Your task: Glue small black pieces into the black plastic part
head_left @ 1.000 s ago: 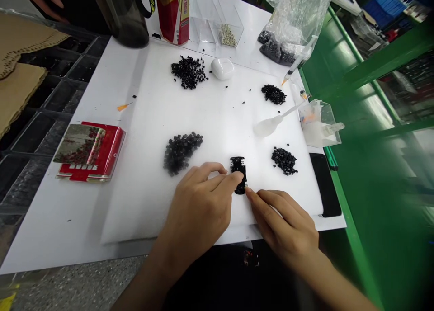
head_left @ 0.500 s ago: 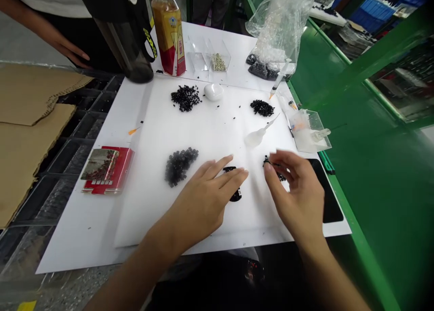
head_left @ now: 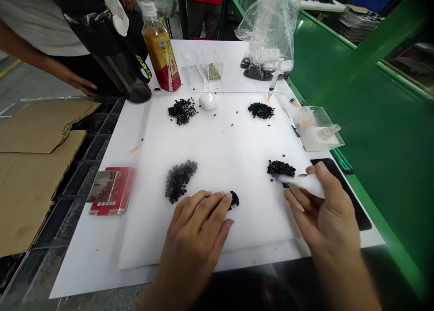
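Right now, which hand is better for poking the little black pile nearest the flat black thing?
Probably the right hand: it's beside that pile, holding something whitish and blurred. The left hand is farther away, fingers over a dark part.

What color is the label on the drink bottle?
The bottle's label is yellow over red, clearest in the head view.

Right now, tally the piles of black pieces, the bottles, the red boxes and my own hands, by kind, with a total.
Piles: 4 (back-left pile, back-right pile, front-left pile, front-right pile)
Bottles: 2 (drink bottle, dark bottle)
Red boxes: 1 (red box)
Your hands: 2 (left hand, right hand)
Total: 9
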Tool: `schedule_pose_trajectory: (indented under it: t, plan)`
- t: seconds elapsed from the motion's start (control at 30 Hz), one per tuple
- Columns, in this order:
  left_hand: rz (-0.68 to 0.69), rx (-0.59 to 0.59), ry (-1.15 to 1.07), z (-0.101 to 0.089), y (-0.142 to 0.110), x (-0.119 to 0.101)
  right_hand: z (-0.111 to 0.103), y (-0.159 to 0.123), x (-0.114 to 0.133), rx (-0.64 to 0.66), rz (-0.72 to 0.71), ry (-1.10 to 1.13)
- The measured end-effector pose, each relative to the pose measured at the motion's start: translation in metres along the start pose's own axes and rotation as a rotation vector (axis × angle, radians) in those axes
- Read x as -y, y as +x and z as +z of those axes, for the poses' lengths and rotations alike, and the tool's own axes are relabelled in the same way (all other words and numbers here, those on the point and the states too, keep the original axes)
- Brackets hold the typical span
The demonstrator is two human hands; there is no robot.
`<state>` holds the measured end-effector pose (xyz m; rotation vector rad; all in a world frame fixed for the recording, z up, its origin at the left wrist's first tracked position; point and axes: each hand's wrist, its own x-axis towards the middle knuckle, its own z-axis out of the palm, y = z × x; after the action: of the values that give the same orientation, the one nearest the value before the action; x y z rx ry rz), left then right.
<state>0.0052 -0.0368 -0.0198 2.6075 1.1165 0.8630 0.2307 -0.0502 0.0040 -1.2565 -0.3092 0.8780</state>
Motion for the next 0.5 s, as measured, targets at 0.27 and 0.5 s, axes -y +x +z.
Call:
schedule_pose_trajectory:
  t: [0.27,0.5]
  plan:
    - [-0.009,-0.073,-0.088,0.004,0.007,0.001,0.016,-0.012,-0.020,-0.131,0.005,-0.128]
    - [-0.079,-0.089,-0.149,0.005,0.010,-0.003,0.020,-0.018,-0.028,-0.192,-0.044,-0.231]
